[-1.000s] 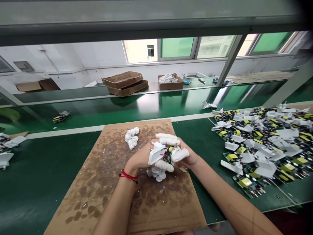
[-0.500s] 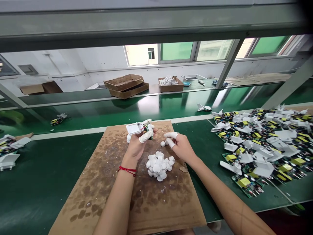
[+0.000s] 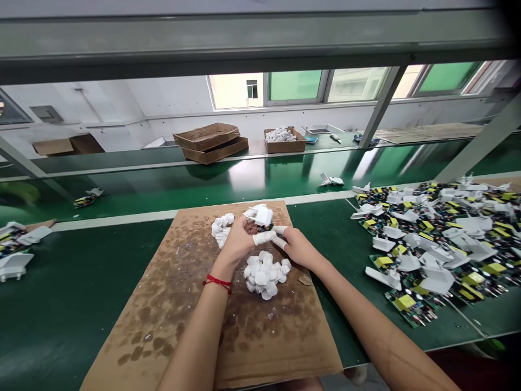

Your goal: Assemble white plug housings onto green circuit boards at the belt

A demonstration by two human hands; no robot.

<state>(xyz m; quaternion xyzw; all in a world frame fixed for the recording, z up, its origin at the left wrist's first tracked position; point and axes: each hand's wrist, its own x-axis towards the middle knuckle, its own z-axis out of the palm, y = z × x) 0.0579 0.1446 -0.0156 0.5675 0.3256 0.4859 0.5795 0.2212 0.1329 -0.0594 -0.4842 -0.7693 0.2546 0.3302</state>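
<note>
My left hand (image 3: 244, 239), with white finger covers and a red string at the wrist, holds a white plastic part with a small circuit board (image 3: 261, 215) above the cardboard sheet (image 3: 171, 304). My right hand (image 3: 295, 244), also in white finger covers, has its fingertips pressed together at the board's lower right edge; whatever they pinch is too small to make out. Just below both hands lies a pile of white round pieces (image 3: 264, 276). A second white pile (image 3: 222, 229) sits to the left, partly behind my left hand.
Many circuit boards with white parts (image 3: 431, 239) cover the right side of the green bench. More lie at the far left (image 3: 14, 258). Single units rest on the green belt (image 3: 183, 187) behind. Cardboard trays (image 3: 207, 136) and a box of white pieces (image 3: 285, 145) stand beyond.
My left hand has moved right and turned the part over, uncovering the left pile. My right fingertips have come to the board. Loose white pieces near them no longer show. The belt units have shifted left.
</note>
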